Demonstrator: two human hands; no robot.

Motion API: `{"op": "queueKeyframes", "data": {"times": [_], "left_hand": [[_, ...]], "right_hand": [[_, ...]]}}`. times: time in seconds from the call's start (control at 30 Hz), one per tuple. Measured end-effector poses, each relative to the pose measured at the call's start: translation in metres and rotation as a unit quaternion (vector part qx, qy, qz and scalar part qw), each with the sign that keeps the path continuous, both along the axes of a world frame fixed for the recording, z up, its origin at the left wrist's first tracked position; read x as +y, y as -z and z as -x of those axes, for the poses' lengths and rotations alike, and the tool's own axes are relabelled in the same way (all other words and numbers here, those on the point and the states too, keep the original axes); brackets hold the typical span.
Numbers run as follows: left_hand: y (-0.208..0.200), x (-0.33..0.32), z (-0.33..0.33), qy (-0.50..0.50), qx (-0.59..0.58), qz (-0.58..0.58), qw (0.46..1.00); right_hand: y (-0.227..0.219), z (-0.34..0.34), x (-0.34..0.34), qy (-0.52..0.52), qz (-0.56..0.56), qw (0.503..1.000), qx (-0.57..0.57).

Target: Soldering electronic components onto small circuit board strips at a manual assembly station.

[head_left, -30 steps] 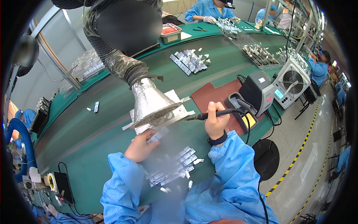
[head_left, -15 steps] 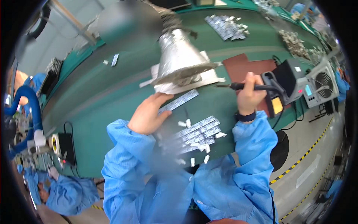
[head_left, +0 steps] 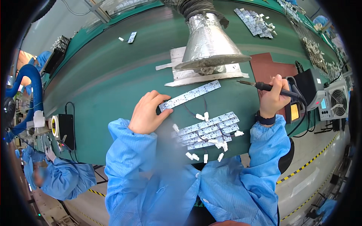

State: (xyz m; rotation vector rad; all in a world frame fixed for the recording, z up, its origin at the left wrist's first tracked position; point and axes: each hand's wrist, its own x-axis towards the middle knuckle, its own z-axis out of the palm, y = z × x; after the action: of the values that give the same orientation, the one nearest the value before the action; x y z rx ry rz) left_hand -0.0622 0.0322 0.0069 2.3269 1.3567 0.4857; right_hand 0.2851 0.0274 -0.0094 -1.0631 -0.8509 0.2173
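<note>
My left hand point(head_left: 148, 113) grips the left end of a long, narrow circuit board point(head_left: 190, 95) between thumb and fingers. The board slants up to the right, with dark wires and white connectors hanging off its near side. In my right hand point(head_left: 274, 98) is a soldering iron point(head_left: 266, 86), its tip pointing left, just off the board's right end and not touching it. Nearer my body lies a stack of similar boards point(head_left: 209, 128) with white connectors point(head_left: 218, 144) on wires. A blurred shape in front of my left sleeve hides the stack's left end.
A foil-covered fume hood point(head_left: 211, 39) stands beyond the board. At right are a soldering station point(head_left: 307, 88), a yellow sponge point(head_left: 294, 112) and a fan unit point(head_left: 335, 101). More boards point(head_left: 254, 23) lie at the back. A co-worker point(head_left: 62, 173) sits at lower left.
The view has shifted, so the hood and bench items appear farther right and higher. More of the board shows beyond my left hand. The soldering iron stays in my right hand.
</note>
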Motion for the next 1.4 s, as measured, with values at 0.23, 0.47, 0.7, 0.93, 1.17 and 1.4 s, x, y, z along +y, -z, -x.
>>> {"op": "queueKeyframes", "data": {"times": [0.23,0.47,0.7,0.93,1.17,1.4], "left_hand": [[0.007,0.002,-0.001,0.011,-0.030,-0.039,0.999],[0.012,0.003,0.000,0.015,-0.043,-0.065,0.997],[0.013,0.001,0.001,0.016,-0.041,-0.068,0.997],[0.010,0.003,0.001,0.022,-0.044,-0.075,0.996],[0.015,0.005,-0.001,0.023,-0.048,-0.096,0.994],[0.016,0.003,0.000,0.015,-0.033,-0.085,0.996]], "right_hand": [[0.004,-0.005,0.003,0.019,0.002,1.000,-0.022],[-0.039,-0.006,-0.027,0.079,0.065,0.995,-0.011],[-0.050,0.005,-0.091,-0.139,0.112,0.981,0.077],[-0.095,0.050,-0.119,-0.385,0.011,0.915,0.118],[-0.121,0.075,-0.126,-0.432,-0.002,0.885,0.173],[-0.122,0.060,-0.151,-0.416,0.028,0.890,0.184]]}}
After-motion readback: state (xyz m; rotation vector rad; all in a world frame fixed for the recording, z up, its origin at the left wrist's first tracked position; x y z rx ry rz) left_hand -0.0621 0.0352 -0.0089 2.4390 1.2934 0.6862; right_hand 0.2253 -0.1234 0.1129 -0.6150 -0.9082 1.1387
